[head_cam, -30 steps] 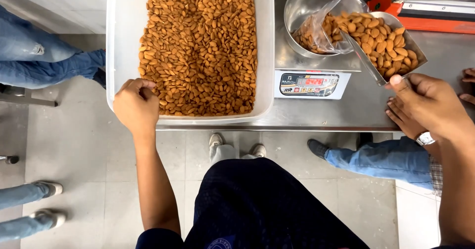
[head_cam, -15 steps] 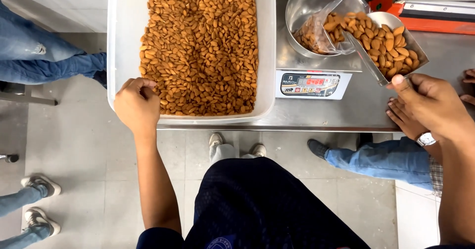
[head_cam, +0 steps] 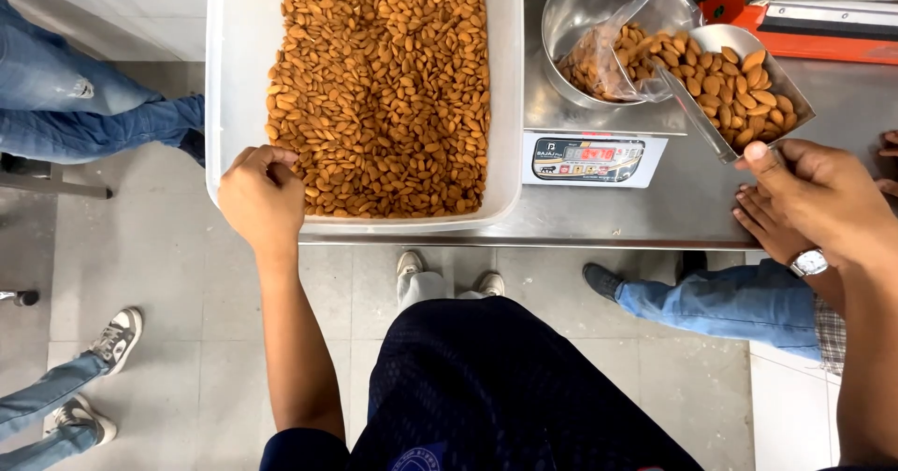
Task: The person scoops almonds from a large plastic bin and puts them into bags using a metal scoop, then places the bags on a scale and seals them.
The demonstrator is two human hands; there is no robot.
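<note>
A view from above shows a person standing at a steel counter [head_cam: 692, 209]. The right hand [head_cam: 823, 195] is closed around the handle of a shiny metal scoop [head_cam: 748, 92] heaped with brown almonds; the scoop reaches up and left from the grip, its mouth tilted at the opening of a clear plastic bag [head_cam: 617, 50]. The bag, partly filled with almonds, sits inside a round steel bowl [head_cam: 585, 8] on a small digital weighing scale [head_cam: 594, 158] with a lit display.

The left hand [head_cam: 262, 195] rests with fingers curled over the near rim of a large white plastic tub [head_cam: 229, 78] — the tub holds a deep bed of loose almonds [head_cam: 383, 87], just beside the fingertips.

Another person's hand with a silver wristwatch [head_cam: 809, 262] lies on the counter edge, just below the right hand. Denim-clad legs and shoes of other people show on the grey tiled floor [head_cam: 168, 340].
</note>
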